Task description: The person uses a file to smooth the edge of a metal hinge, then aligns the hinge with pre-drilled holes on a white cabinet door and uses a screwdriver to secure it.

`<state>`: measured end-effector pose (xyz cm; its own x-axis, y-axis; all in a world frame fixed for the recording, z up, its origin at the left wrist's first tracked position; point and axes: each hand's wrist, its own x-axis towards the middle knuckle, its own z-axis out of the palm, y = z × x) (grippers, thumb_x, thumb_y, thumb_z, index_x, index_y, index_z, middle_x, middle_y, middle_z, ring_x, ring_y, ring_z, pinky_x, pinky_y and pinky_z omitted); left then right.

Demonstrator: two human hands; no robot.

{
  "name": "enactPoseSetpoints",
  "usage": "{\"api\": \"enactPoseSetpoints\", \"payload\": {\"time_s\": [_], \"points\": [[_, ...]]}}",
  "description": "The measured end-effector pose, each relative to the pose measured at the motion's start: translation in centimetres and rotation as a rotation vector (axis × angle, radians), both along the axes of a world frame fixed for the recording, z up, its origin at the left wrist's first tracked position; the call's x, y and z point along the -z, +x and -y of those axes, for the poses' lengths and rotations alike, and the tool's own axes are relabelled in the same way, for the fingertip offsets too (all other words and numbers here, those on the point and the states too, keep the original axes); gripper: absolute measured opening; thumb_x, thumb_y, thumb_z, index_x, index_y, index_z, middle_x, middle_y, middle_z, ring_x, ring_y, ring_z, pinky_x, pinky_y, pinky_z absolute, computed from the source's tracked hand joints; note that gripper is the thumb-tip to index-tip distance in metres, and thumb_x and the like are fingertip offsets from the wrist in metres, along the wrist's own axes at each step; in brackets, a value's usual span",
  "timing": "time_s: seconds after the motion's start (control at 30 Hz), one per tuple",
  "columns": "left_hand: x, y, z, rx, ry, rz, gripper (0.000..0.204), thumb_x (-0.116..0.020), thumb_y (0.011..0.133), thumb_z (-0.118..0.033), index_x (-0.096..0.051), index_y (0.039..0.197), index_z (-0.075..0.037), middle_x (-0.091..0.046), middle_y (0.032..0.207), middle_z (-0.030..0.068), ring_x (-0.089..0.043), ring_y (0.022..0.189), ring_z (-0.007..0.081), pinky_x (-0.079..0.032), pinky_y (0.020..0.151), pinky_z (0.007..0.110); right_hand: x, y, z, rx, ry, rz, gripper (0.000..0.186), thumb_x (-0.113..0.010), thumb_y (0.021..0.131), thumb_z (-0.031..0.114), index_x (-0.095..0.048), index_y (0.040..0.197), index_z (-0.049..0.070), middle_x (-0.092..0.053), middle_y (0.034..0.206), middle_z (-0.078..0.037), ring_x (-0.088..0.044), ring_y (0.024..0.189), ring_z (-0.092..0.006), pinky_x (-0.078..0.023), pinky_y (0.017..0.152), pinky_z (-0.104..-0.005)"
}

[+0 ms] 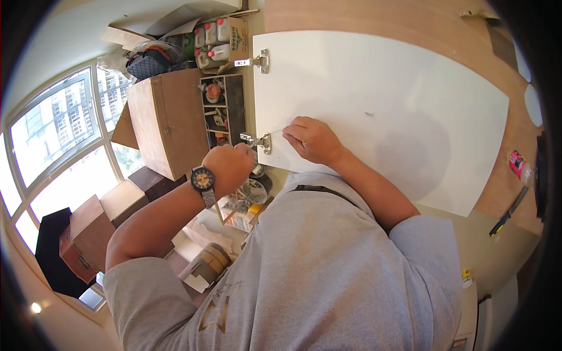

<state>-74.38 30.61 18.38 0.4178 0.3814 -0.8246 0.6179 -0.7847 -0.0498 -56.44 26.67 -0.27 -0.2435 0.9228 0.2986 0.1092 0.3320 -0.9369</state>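
Observation:
A white door panel (374, 82) carries two metal hinges, an upper one (263, 61) and a lower one (264, 144), on its left edge. My left hand (228, 167), with a watch on the wrist, is closed on a thin, pale item beside the lower hinge; what it is, I cannot make out. My right hand (310, 139) pinches at the other side, just right of that hinge, over the panel, on something thin and too small to name. A small object (369, 114) lies on the panel.
Cardboard and wooden boxes (158, 123), an open compartment shelf (223, 109) and stacked jugs (211, 41) stand at left, near windows (52, 131). A pink can (517, 164) and a long dark tool (507, 212) lie right of the panel on wood (492, 199).

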Motion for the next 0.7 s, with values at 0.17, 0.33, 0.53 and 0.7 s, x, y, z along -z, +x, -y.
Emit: {"api": "enactPoseSetpoints", "payload": {"time_s": [0.17, 0.33, 0.53, 0.7], "points": [[0.7, -2.5, -1.0, -1.073, -0.081, 0.347, 0.039, -0.062, 0.073, -0.007, -0.06, 0.11, 0.005, -0.067, 0.096, 0.0166, -0.062, 0.062, 0.0252, -0.051, 0.054, 0.037, 0.0, 0.1, 0.2, 0.01, -0.013, 0.004, 0.005, -0.069, 0.082, 0.007, -0.066, 0.084, 0.003, -0.063, 0.082, -0.009, -0.062, 0.074, -0.026, -0.052, 0.066, -0.0356], [0.9, -2.9, -1.2, -1.191, -0.156, 0.195, 0.033, -0.06, 0.078, -0.009, -0.06, 0.106, 0.006, -0.067, 0.094, 0.0146, -0.059, 0.058, 0.0235, -0.051, 0.054, 0.035, -0.3, 0.4, 0.3, 0.014, -0.036, -0.029, 0.005, -0.068, 0.083, 0.007, -0.067, 0.086, 0.003, -0.063, 0.083, -0.009, -0.062, 0.074, -0.0262, -0.052, 0.066, -0.0354], [0.8, -2.4, 0.6, 0.016, 0.086, 0.062, 0.025, -0.058, 0.081, -0.011, -0.061, 0.099, 0.006, -0.067, 0.09, 0.0122, -0.057, 0.057, 0.0228, -0.051, 0.055, 0.033, -0.1, -0.2, 0.2, 0.017, 0.005, 0.011, 0.008, -0.065, 0.085, 0.011, -0.067, 0.083, 0.004, -0.061, 0.079, -0.008, -0.061, 0.073, -0.0266, -0.051, 0.066, -0.037], [0.0, -1.8, -0.8, -1.613, -0.158, 0.298, 0.025, -0.06, 0.08, -0.012, -0.062, 0.097, 0.007, -0.067, 0.091, 0.0139, -0.058, 0.058, 0.0259, -0.05, 0.055, 0.033, -0.1, 0.1, 0.4, 0.026, -0.026, -0.019, 0.008, -0.065, 0.085, 0.012, -0.068, 0.084, 0.004, -0.061, 0.08, -0.008, -0.061, 0.073, -0.0267, -0.051, 0.066, -0.0372]]}}
